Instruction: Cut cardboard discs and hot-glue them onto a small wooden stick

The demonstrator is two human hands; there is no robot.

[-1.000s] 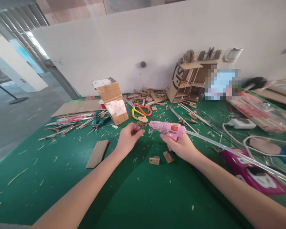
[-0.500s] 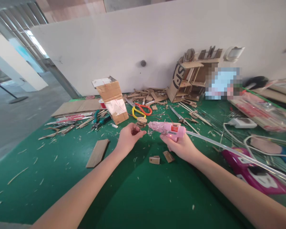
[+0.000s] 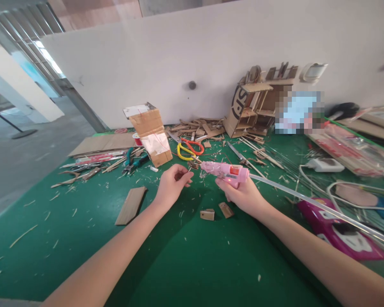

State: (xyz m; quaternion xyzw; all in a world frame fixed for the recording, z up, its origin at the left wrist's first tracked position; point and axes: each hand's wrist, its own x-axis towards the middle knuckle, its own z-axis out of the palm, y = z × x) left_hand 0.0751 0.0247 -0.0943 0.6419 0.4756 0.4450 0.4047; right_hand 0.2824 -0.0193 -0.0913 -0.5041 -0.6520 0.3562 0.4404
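Observation:
My right hand (image 3: 243, 197) is closed around the grip of a pink hot glue gun (image 3: 225, 170). A long clear glue stick (image 3: 307, 200) trails from the gun's back to the right. The nozzle points left toward my left hand (image 3: 172, 185). That hand hovers over the green table (image 3: 185, 264) with thumb and fingers pinched on a small brown piece (image 3: 191, 165), too small to make out. The nozzle tip is a few centimetres from that piece.
Two small cardboard blocks (image 3: 207, 214) and a wood strip (image 3: 131, 205) lie near my hands. Behind are a cardboard box (image 3: 152, 134), yellow-orange scissors (image 3: 187, 149), pliers (image 3: 132, 160), scrap piles and a cardboard shelf model (image 3: 252, 108). A pink toy car shell (image 3: 339, 232) and white cables (image 3: 339, 187) lie to the right.
The round cardboard piece at my left fingertips sits lower and shows less than before. My left fingers have shifted slightly. The glue gun has barely moved.

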